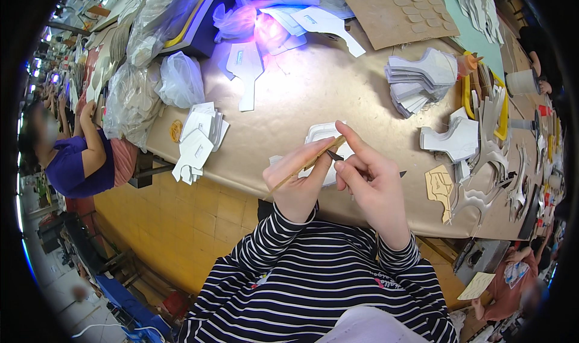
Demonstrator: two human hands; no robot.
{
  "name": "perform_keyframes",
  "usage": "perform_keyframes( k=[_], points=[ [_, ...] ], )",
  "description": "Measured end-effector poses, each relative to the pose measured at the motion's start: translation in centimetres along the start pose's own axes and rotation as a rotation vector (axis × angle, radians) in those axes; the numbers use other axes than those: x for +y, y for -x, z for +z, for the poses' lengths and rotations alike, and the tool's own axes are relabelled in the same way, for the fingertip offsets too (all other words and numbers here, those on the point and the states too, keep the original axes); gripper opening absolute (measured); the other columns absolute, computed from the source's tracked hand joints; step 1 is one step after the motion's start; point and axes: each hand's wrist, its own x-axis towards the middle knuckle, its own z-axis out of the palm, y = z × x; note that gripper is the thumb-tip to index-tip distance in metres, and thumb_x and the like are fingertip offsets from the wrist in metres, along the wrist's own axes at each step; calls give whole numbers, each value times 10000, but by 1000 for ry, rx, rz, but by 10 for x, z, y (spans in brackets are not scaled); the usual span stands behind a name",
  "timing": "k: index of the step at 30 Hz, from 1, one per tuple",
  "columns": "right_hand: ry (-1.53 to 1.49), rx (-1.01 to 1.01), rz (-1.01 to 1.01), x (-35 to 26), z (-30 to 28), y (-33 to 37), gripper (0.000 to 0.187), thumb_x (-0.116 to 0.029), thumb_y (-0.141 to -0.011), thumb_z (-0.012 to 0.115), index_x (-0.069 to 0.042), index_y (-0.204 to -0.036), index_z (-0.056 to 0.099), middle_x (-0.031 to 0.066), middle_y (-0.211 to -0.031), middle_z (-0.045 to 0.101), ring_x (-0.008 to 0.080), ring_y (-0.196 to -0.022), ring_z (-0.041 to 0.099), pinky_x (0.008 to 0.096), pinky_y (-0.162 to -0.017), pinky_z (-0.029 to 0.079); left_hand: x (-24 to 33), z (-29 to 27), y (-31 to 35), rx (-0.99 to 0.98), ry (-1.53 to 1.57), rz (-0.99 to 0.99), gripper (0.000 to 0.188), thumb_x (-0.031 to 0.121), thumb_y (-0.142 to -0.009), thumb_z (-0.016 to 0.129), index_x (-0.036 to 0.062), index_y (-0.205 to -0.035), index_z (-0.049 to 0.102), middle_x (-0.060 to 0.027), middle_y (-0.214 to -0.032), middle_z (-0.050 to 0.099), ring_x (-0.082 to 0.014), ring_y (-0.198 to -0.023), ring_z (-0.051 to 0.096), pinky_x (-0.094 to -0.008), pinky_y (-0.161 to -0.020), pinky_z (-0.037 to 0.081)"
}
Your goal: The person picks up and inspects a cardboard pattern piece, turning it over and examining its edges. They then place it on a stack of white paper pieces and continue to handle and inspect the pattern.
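Workshop bench, tan worktable (313, 95). Nearest: left hand (295, 177) closed around a thin wooden stick (310, 161); right hand (371, 180) pinching a small dark blade (335, 156) against the stick's tip. Just beyond: white moulded tray (322, 135). Farther: stack of grey cut pieces (419, 80), clear plastic bags (178, 80).

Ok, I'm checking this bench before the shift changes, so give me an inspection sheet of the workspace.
Surface: tan worktable, brightly lit at the far side.
Job's things: left hand pinches a thin tan strip; right hand holds a small dark pointed tool against it, over a white cut piece.
Clutter: stacks of white cut pieces, brown card sheet, plastic bags, yellow-handled tools.
Fingers: both hands closed on their items.
Cables: nothing seen.
Surroundings: a seated person in purple at left, another person at lower right, tiled floor.
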Motion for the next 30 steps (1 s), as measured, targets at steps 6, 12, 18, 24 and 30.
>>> perform_keyframes(
  k=[6,12,18,24,30],
  points=[
    [17,9,-18,-1,2,2,539,12,-923,544,-41,-1452,455,-25,-661,525,37,-626,459,201,-604,389,2,0,5,65,106,-146,222,-47,-813,711,-21,-1034,725,-111,-918,740,-140,-823,702,-246,-697,544],
    [15,-8,-14,-2,1,3,530,15,-925,543,-42,-1446,465,-25,-666,513,39,-628,461,200,-607,388,5,-1,6,68,159,-156,210,-45,-811,716,-24,-1020,724,-114,-924,739,-132,-817,696,-243,-679,536],
    [-12,5,-47,1,3,0,528,2,-909,571,-92,-1425,503,7,-616,512,60,-563,452,228,-561,397,6,-4,1,54,42,-60,240,-78,-780,723,-17,-1012,728,-129,-897,743,-164,-789,718,-250,-680,545],
    [191,42,-69,4,5,2,505,43,-908,551,-88,-1396,543,-22,-645,461,49,-608,423,203,-576,360,6,-5,-5,53,-144,170,248,-85,-776,726,-1,-1009,736,-151,-890,742,-205,-792,739,-275,-670,562],
    [264,103,-246,9,7,-6,485,43,-910,535,-95,-1374,566,-19,-643,413,54,-599,382,215,-551,331,13,-4,-2,55,-205,151,229,-46,-773,764,-10,-998,736,-156,-906,743,-190,-783,739,-257,-665,560]
  ],
)
